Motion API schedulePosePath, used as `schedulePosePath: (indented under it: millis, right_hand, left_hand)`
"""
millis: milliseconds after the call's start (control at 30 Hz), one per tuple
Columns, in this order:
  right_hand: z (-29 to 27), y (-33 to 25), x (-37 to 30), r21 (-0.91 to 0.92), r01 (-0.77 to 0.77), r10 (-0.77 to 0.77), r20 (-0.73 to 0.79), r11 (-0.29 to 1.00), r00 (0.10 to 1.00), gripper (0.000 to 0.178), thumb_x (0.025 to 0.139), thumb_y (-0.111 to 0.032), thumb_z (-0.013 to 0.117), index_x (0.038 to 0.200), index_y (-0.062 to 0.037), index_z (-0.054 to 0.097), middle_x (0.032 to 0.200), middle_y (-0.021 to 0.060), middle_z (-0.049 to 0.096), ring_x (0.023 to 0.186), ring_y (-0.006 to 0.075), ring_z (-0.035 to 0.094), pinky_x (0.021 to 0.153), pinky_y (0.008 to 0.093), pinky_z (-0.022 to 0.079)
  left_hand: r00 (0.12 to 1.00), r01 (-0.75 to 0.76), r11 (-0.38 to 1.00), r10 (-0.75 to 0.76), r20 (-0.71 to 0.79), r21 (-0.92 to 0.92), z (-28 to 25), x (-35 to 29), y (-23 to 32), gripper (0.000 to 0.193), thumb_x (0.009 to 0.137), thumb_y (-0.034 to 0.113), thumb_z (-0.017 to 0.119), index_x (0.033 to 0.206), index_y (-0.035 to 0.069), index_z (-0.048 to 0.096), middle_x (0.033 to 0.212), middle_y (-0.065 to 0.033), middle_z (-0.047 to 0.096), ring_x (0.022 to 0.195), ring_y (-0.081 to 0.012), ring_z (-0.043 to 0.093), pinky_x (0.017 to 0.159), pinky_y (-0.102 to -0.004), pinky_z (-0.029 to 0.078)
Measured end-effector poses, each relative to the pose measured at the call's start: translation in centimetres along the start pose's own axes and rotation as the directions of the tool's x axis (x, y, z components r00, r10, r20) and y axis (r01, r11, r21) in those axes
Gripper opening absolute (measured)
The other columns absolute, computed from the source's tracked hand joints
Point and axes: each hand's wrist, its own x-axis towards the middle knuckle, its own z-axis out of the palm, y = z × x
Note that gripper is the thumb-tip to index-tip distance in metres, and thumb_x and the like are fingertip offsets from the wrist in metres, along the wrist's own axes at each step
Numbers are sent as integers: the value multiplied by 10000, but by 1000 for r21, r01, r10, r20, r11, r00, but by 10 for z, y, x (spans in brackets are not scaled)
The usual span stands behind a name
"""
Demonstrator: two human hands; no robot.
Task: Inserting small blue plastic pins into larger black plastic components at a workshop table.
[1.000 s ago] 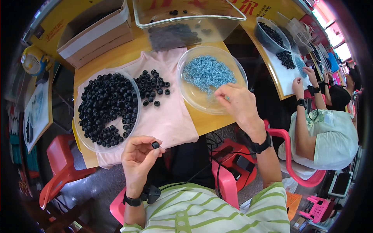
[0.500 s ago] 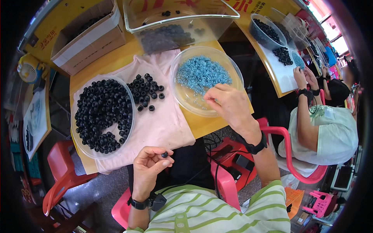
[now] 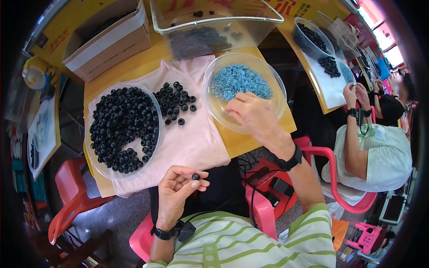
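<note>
My left hand point(image 3: 175, 190) is low in front of my lap, pinching a small round black bead-like piece point(image 3: 195, 177) between thumb and fingers. Over the near side of a round clear tub point(image 3: 280, 111), my right hand point(image 3: 255, 117) has its fingers pinched together. Whatever is at those fingertips is too small to name. Small translucent blue pieces point(image 3: 241, 81) lie heaped in that tub. A second round clear tub point(image 3: 102, 169), on the left, holds many black pieces like the one I hold. Several more black pieces point(image 3: 175, 98) lie loose beside it.
A pink cloth point(image 3: 196, 147) covers much of the yellow table point(image 3: 154, 62). At the back stand a cardboard box point(image 3: 109, 47) and a clear bin point(image 3: 201, 40) with black pieces. Another person point(image 3: 377, 152) sits at the right. A red chair point(image 3: 71, 183) is at the left.
My right hand has shifted slightly left over the near part of the tub. The left hand still holds the black piece and has moved slightly right. The whole view has shifted a little.
</note>
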Motion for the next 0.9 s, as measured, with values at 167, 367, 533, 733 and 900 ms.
schedulePosePath:
  millis: [167,367,533,733,900]
  right_hand:
    - [2,3,3,151,-23,31,-54,988,998,69,787,-73,673,842,-62,632,818,90,612,807,266,653,672,366,544]
    - [-35,-42,-6,586,-268,258,103,765,961,92,806,9,687,863,-16,619,883,82,677,752,167,674,628,282,547]
    - [-37,-97,-22,823,-280,175,221,495,960,229,881,34,677,1105,-9,696,936,72,696,715,94,642,626,225,539]
    - [-24,-126,-32,936,-321,161,298,145,941,159,861,17,717,1015,-20,713,983,86,701,736,105,648,631,227,536]
    - [-9,-130,-30,967,-235,54,230,101,972,180,788,4,789,951,-50,735,1050,84,682,859,99,642,633,203,510]
  left_hand:
    - [1000,16,994,-16,-3,-112,-2,-3,3,186,950,31,598,1126,-17,560,1096,-214,674,902,-214,696,802,-298,573]
    - [1000,-9,970,8,-4,-241,-10,-8,2,248,984,69,575,1211,-28,598,1109,-151,665,938,-183,676,840,-275,551]
    - [999,-33,956,43,29,-292,-9,-12,7,268,1005,89,564,1242,-31,598,1123,-153,670,945,-160,679,853,-273,554]
    - [998,-26,928,46,46,-371,-13,-19,10,241,997,82,576,1214,-20,588,1102,-146,679,947,-166,685,844,-285,565]
    - [996,-43,894,72,47,-447,-12,-24,12,215,964,53,621,1169,-6,593,1051,-116,682,927,-170,683,861,-296,559]
